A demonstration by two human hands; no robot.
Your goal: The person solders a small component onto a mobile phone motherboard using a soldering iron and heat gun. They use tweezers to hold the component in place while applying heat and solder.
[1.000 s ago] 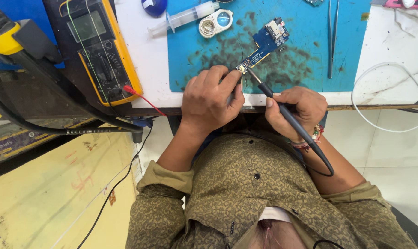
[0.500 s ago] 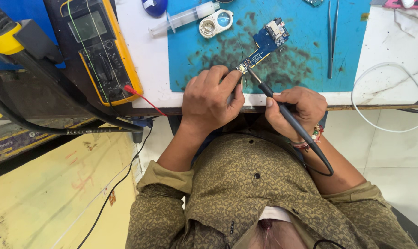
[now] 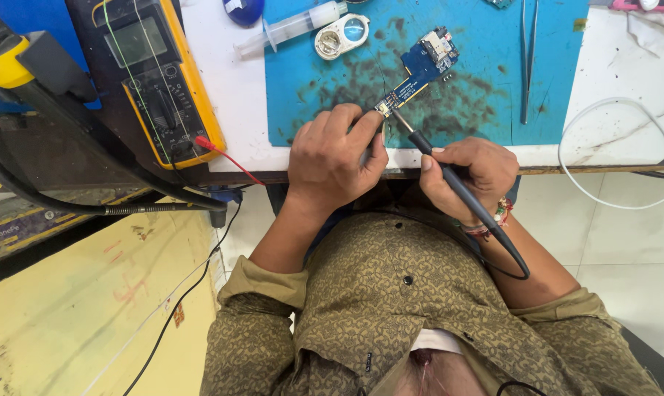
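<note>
A small blue circuit board [image 3: 422,67] lies on a stained blue work mat [image 3: 493,81]. My left hand [image 3: 336,155] rests at the mat's near edge, its fingertips pinching the board's lower end. My right hand [image 3: 467,176] grips a black soldering iron [image 3: 449,176] like a pen. The iron's metal tip touches the board's lower end right beside my left fingertips. The iron's black cable loops down past my right wrist.
A yellow multimeter [image 3: 156,70] with a red lead sits at the left. A syringe [image 3: 292,26] and a small round tin [image 3: 341,37] lie behind the board. Tweezers [image 3: 526,59] lie on the mat's right side, and a white cable [image 3: 610,154] curls on the white table.
</note>
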